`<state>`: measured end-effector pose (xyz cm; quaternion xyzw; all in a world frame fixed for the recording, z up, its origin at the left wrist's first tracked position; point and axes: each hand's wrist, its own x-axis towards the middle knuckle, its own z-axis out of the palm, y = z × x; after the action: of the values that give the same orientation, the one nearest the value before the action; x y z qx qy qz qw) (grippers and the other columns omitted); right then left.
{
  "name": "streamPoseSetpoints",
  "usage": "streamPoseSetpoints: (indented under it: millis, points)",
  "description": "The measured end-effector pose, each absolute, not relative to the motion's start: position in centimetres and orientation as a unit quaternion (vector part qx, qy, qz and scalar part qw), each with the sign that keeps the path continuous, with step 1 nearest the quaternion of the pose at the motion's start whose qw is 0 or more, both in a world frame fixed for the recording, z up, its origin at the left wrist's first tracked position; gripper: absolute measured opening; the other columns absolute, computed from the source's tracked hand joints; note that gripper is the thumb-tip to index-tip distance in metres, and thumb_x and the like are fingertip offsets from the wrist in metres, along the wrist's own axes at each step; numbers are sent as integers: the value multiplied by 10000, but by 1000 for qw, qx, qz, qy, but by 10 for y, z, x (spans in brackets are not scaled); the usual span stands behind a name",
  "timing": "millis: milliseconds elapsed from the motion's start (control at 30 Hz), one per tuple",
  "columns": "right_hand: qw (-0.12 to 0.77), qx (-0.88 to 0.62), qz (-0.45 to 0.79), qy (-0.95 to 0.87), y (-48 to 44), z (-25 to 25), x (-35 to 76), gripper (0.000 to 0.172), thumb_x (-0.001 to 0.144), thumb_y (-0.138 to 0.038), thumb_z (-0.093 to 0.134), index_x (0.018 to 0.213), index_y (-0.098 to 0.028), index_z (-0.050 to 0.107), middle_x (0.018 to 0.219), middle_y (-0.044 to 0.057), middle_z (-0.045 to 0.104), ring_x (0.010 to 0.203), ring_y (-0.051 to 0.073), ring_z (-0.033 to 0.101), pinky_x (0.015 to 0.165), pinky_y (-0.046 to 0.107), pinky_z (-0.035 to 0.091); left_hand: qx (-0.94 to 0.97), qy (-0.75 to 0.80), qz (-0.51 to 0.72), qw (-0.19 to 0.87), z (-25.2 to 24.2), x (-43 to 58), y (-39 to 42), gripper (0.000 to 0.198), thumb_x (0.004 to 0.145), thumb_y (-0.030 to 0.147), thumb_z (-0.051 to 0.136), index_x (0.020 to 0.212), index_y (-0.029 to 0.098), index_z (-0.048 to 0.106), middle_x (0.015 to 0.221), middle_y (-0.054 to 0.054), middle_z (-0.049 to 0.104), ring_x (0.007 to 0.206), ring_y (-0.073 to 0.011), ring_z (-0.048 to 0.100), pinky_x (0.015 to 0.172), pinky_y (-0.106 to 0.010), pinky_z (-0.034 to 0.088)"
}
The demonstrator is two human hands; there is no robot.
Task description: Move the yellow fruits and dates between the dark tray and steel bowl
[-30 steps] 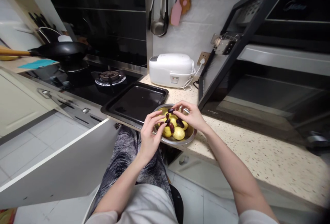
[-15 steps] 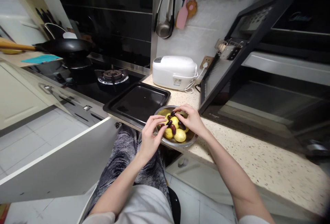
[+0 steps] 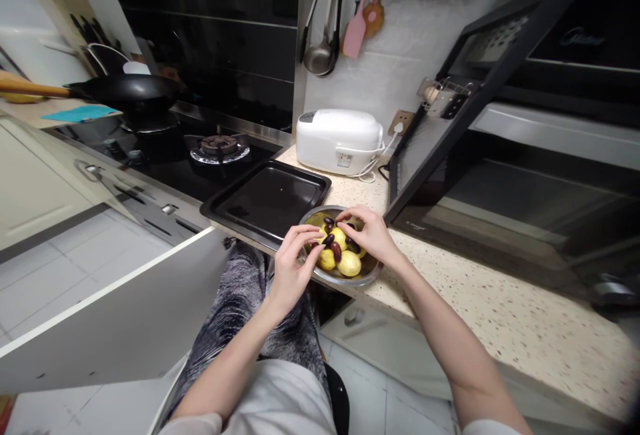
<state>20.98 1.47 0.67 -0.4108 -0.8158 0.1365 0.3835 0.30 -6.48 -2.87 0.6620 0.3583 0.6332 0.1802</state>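
A metal bowl [image 3: 371, 268] stands at the counter's front edge, holding small yellow potatoes [image 3: 348, 263] and several dark red dates [image 3: 335, 250]. My left hand [image 3: 291, 263] is at the bowl's left rim, fingers curled and pinched on the food at that side; what they hold is hidden. My right hand [image 3: 369, 232] reaches over the bowl's far side, fingertips bent down onto the potatoes and dates. What the right fingers grip cannot be made out.
A black baking tray [image 3: 267, 199] lies just left of the bowl, beside a gas hob [image 3: 219, 148] with a frying pan [image 3: 126, 91]. A white rice cooker [image 3: 340, 140] stands behind. An oven's open door [image 3: 450, 101] rises at the right. A white cupboard door [image 3: 115, 315] hangs open below.
Both hands have sunk lower into the bowl. The date that the right fingertips held above the pile a second ago now lies among the potatoes.
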Motion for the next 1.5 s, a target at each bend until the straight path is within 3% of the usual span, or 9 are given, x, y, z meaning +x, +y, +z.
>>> streamPoseSetpoints:
  millis: [300,500,767,1033,1200,1367,1500]
  points:
    - [390,-406,131,-816,15,10,209,114,926,-266,658,834,-243,720,881,52,775,878,250,695,867,437,537,649,365,641,187,-31,-1,-61,104,989,207,663,1061,197,737,1136,-100,691,1106,-215,676,950,-361,612]
    - [438,-387,127,-801,10,15,206,122,942,-278,655,852,-244,730,886,56,767,887,244,688,861,418,543,617,359,667,215,-26,-2,-52,141,977,247,684,1104,208,730,1126,-79,641,1034,-184,678,896,-314,629]
    - [444,-373,128,-805,7,21,205,138,949,-304,645,857,-256,736,869,54,768,876,247,689,860,425,549,702,330,581,246,-9,5,-21,116,952,221,693,1063,202,722,1018,-63,675,939,-187,702,875,-318,629]
    - [446,-364,127,-807,7,21,205,121,947,-266,649,853,-251,725,871,51,760,873,241,685,856,415,543,754,352,519,194,-13,-1,-16,99,939,195,708,1036,199,724,975,-56,721,942,-210,695,885,-334,564]
    - [454,-371,120,-801,7,20,207,115,943,-250,659,851,-246,727,868,47,757,858,232,680,836,396,549,740,384,530,157,-15,-17,-12,147,996,172,592,1053,203,724,1016,-71,731,967,-218,682,904,-352,547]
    - [457,-363,118,-803,9,18,207,113,944,-232,661,854,-241,727,869,44,756,873,230,686,852,389,542,814,413,401,79,-13,-34,14,231,945,165,628,1141,204,744,1223,-119,701,1233,-304,596,1079,-506,511]
    - [462,-359,113,-803,11,16,208,100,937,-216,672,853,-231,725,863,42,757,860,222,686,844,385,545,872,436,200,97,-1,-33,33,318,932,131,593,1189,220,758,1508,-138,564,1535,-369,365,1193,-584,421]
